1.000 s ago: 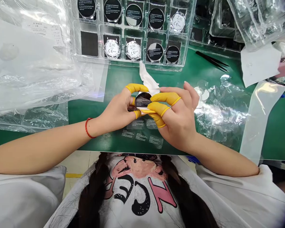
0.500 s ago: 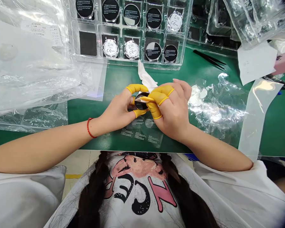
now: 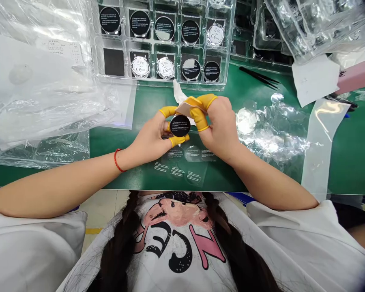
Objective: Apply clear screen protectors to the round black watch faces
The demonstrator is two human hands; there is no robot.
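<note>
My left hand, in yellow finger cots, grips a round black watch face by its edges; white printed text shows on it. Pinched between the yellow-covered fingers of my right hand is a flat pale pad, just above the watch face's upper edge. A white cloth or tissue lies behind it. Below the hands, a clear sheet of printed film stickers rests on the green table.
A clear tray with several watch faces stands at the back. Plastic bags cover the left side. Black tweezers, loose clear films, a translucent strip and stacked trays are on the right.
My right hand has lifted up and away from the watch face with the pad, uncovering the printed front. The view has shifted slightly, and my left hand still holds the watch face.
</note>
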